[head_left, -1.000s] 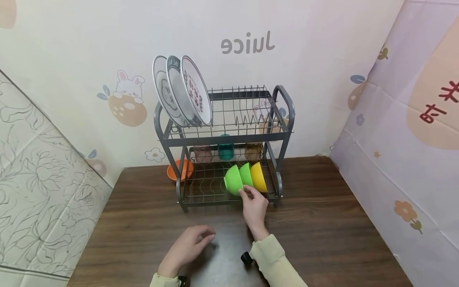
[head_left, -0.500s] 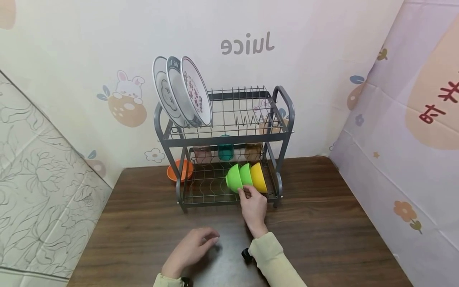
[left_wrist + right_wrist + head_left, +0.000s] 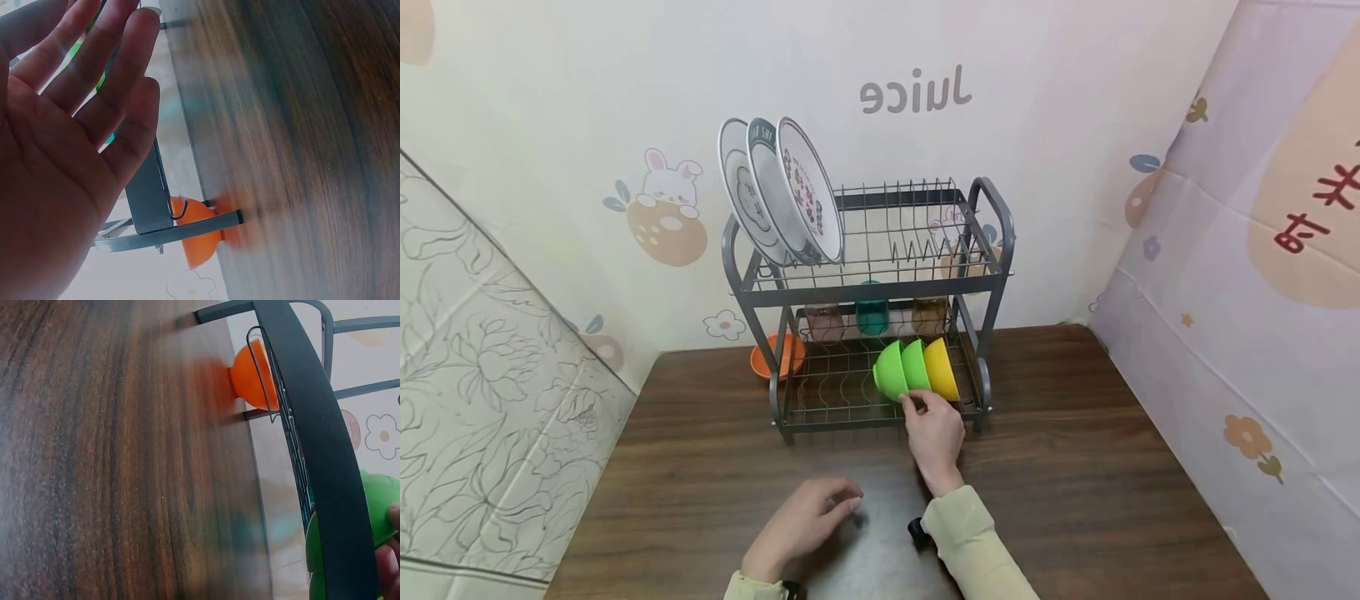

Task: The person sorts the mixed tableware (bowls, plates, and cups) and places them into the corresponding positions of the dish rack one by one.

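Observation:
On the lower tier of a dark metal dish rack (image 3: 872, 292), two green bowls and a yellow bowl (image 3: 942, 371) stand tilted on their sides in a row. My right hand (image 3: 936, 442) pinches the lower rim of the leftmost green bowl (image 3: 889, 372), which nests against the second green bowl (image 3: 913, 367). In the right wrist view the rack's front bar hides part of the green bowl (image 3: 380, 494). Over the table in front of the rack, my left hand (image 3: 805, 521) holds nothing, its fingers loosely bent; its palm shows in the left wrist view.
Three plates (image 3: 808, 187) lean upright at the left of the upper tier. Behind the lower tier are a pink, a teal cup (image 3: 872, 318) and a brown cup. An orange bowl (image 3: 763, 358) sits on the wooden table (image 3: 1075, 467) by the rack's left side.
The leftmost green bowl has shifted slightly right and up, closer to the second green bowl, with my right hand on it. My left hand has drifted a little to the right.

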Motion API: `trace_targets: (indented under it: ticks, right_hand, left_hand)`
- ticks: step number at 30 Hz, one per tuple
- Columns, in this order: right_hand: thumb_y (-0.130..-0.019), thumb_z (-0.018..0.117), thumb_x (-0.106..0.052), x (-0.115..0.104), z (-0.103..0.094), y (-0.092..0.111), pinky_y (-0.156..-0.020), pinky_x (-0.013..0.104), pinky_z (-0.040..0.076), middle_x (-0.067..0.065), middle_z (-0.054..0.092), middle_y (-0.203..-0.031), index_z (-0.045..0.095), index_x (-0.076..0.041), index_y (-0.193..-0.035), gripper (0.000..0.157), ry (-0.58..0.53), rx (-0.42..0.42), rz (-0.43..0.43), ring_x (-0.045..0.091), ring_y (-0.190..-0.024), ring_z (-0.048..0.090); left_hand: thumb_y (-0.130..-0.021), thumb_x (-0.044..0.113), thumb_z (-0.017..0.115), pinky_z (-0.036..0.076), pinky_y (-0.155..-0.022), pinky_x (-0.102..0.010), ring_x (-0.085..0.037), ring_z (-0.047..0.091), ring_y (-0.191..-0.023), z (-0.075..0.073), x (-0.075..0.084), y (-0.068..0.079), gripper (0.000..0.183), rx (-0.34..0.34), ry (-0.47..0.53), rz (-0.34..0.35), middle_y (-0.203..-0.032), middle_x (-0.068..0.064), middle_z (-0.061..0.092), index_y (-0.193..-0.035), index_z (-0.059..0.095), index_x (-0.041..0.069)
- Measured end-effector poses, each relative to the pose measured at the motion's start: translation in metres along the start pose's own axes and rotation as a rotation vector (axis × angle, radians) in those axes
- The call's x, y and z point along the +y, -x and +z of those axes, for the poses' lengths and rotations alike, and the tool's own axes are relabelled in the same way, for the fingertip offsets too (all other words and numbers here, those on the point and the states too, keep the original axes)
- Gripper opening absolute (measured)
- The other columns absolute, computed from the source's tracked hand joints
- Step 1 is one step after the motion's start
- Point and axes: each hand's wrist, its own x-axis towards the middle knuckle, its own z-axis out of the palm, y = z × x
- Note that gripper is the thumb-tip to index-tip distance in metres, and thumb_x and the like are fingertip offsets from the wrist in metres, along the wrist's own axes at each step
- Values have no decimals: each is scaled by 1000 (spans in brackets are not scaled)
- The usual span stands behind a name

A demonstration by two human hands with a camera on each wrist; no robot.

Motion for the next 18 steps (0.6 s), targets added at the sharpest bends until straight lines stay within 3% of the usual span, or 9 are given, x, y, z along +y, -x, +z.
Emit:
trace_targets:
  ticks: [5, 11, 18]
  right_hand:
    - [-86, 79, -15, 2, -7, 0, -55, 34, 51, -3, 68, -72, 77, -10, -88, 5, -55, 9, -31, 10, -60, 61]
    - [-85, 79, -11, 4, -26, -2, -59, 34, 52, -3, 69, -74, 76, -8, -86, 4, -121, -6, 3, 11, -63, 62]
    - [-89, 74, -12, 13, -50, 9, -59, 29, 52, -4, 68, -75, 75, -9, -87, 4, -167, -61, 48, 9, -63, 61]
  left_hand:
    - [-102, 33, 58, 53, -81, -34, -4, 62, -93, -2, 0, 0, 23, 7, -4, 3, -99, 14, 68, -104, 72, 15]
    - [-101, 32, 59, 53, -81, -36, -5, 62, -93, -6, -4, 2, 21, 5, -1, -37, -98, 13, 68, -105, 71, 16]
    - [-102, 33, 58, 52, -82, -39, -8, 63, -96, -10, -24, 3, 24, 23, -5, -82, -101, 12, 68, -109, 71, 15]
